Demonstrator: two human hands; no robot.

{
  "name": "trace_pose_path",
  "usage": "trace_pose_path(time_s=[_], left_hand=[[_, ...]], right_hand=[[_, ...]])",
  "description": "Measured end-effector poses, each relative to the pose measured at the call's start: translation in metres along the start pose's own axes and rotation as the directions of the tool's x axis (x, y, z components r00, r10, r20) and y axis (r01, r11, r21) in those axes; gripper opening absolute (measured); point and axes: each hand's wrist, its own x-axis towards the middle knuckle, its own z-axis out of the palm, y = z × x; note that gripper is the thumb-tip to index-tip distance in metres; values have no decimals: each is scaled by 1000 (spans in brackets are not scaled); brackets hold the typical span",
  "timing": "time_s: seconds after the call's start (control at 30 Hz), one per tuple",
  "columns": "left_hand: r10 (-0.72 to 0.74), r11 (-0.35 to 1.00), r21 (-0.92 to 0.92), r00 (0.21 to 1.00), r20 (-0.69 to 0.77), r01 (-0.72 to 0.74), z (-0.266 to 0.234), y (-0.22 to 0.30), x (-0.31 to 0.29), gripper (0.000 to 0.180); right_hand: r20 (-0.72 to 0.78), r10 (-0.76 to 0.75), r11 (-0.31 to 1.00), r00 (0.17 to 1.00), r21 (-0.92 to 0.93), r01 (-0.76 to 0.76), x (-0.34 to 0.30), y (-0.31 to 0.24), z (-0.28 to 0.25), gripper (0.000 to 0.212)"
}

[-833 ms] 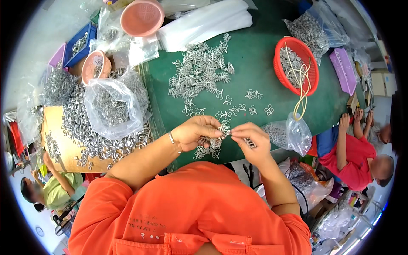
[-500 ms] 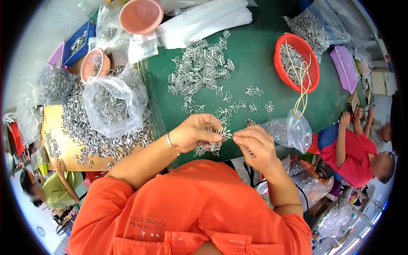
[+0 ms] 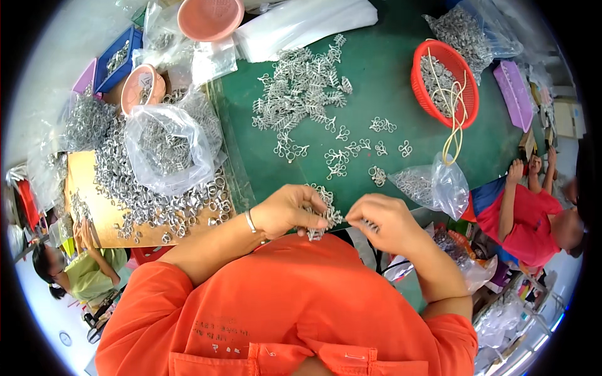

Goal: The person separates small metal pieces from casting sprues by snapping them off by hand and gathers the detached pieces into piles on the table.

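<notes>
My left hand (image 3: 293, 210), with a bangle on its wrist, is closed round a bunch of small silver metal pieces (image 3: 323, 216) near the table's front edge. Just right of it, my right hand (image 3: 384, 222) is curled, thumb and forefinger pinched beside the bunch. A small ridged silver piece (image 3: 370, 225) shows among its fingers. Beyond my hands lies a heap of silver branch-shaped metal pieces (image 3: 295, 94). Several loose looped pieces (image 3: 338, 161) are scattered between the heap and my hands.
A red basket (image 3: 475, 94) of metal parts, with a pale cord, stands right on the green table (image 3: 370, 69). An open clear bag (image 3: 135, 135) sits among silver rings (image 3: 119, 182) at left. Another bag of parts (image 3: 417, 185) lies near my right hand. Co-workers sit at both sides.
Both hands have come down closer to my body. My right hand has drawn slightly away from the bunch in my left. The view has shifted a little.
</notes>
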Motion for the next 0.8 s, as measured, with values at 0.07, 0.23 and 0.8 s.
trace_pose_path(time_s=[0.07,0.23,0.8], left_hand=[[-63,997,-44,997,52,65,-2,-4,-1,22],[-17,971,-238,997,79,36,-13,11,-8,32],[53,941,-326,991,-125,-91,-29,-7,2,33]], right_hand=[[115,-22,999,993,-37,26,2,-9,-7,13],[218,104,961,970,-274,-41,-3,2,4,13],[224,575,382,787,777,-500,35,27,57,24]])
